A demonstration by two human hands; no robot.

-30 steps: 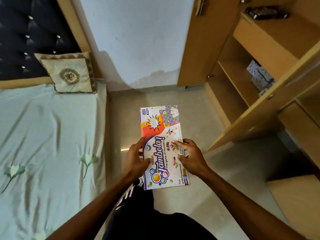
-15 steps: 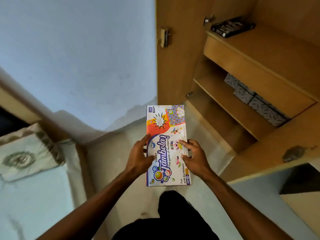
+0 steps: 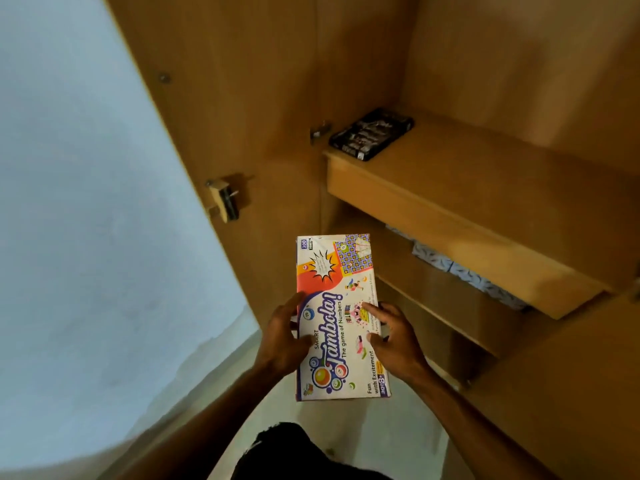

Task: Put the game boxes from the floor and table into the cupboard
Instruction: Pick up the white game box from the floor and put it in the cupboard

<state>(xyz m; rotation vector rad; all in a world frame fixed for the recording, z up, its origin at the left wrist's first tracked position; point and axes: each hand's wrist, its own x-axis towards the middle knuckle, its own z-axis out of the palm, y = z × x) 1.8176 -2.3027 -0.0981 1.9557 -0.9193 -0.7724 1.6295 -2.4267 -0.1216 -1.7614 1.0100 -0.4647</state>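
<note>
A white, colourfully printed Tambola game box (image 3: pixel 334 285) is held flat in front of me, its long side pointing toward the open wooden cupboard (image 3: pixel 485 188). My left hand (image 3: pixel 282 337) grips its left edge and my right hand (image 3: pixel 394 341) grips its right edge, thumbs on top. A black game box (image 3: pixel 372 133) lies at the left end of the cupboard's upper shelf. The Tambola box hovers below and in front of that shelf, level with the lower shelf.
Patterned blue-white boxes (image 3: pixel 460 268) sit on the lower shelf under a drawer front (image 3: pixel 433 216). The open cupboard door (image 3: pixel 214 109) with a latch (image 3: pixel 225 199) stands at left. A pale wall (image 3: pixel 86 202) fills the left side. Light floor (image 3: pixel 346 420) lies below.
My view has swung right and up from the bed toward the cupboard, which now looms closer. Both hands keep the same hold on the Tambola box.
</note>
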